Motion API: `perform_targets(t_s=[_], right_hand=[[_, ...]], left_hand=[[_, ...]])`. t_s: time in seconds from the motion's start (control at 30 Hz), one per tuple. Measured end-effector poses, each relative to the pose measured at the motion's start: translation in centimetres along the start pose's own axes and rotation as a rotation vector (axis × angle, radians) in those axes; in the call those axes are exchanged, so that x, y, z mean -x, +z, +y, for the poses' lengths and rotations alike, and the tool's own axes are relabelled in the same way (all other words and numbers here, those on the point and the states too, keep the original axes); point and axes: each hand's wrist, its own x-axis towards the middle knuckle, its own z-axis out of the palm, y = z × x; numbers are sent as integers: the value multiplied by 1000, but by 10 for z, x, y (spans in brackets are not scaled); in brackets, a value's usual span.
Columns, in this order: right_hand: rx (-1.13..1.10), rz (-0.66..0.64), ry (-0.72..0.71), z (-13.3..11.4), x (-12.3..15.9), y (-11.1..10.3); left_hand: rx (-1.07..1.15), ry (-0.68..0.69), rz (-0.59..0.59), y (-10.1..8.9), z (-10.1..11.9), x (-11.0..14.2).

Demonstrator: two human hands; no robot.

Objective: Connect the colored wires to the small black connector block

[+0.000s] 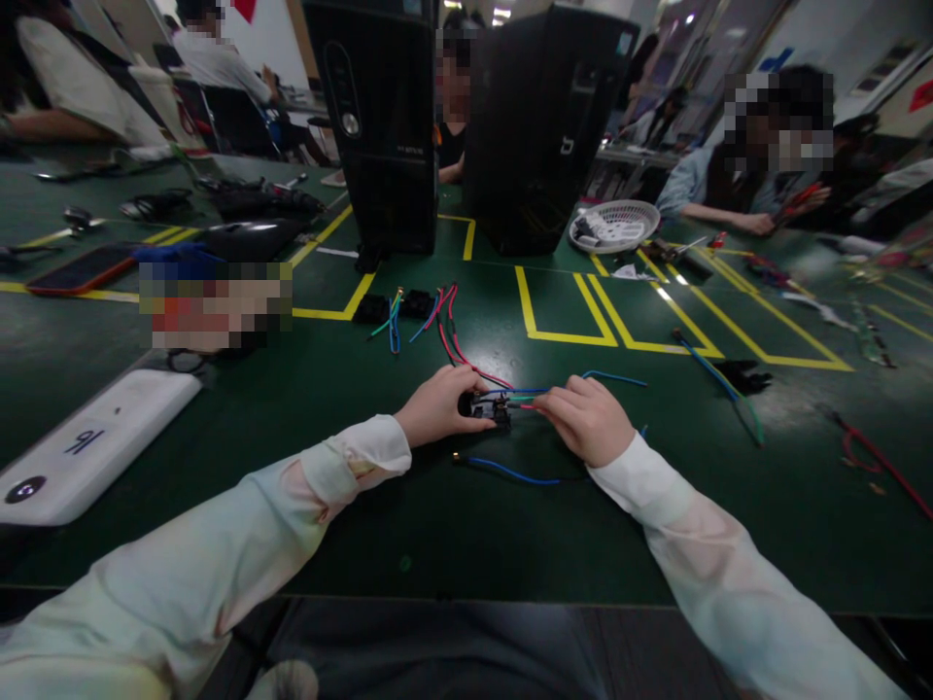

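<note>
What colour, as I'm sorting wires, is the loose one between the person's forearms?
The loose wire is blue, best seen in the head view.

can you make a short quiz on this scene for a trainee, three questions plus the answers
1. Multiple choice: what does the left hand grip? a) a phone b) a small black part c) scissors
2. True or false: the right hand holds wires.
3. Fill in the missing word: the basket on the table, beyond the right hand, is ____ in colour.

Key: 1. b; 2. true; 3. white.
</note>
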Motion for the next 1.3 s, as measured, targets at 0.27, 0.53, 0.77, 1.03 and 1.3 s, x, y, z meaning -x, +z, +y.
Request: perform_targets(t_s=[0.27,0.53,0.77,1.03,1.3], right_hand=[[25,18,25,-1,0,-1],[13,-16,16,0,0,-1],[-4,-18,-11,1,0,-2],[29,-9,4,-1,-1,-3],[37,-3,20,-1,-1,-3]], left_hand=[[8,-2,5,0,0,0],[10,-2,9,0,0,0],[6,-4,10,0,0,0],[7,-13,7,1,-1,0],[-4,9,6,0,-1,0]])
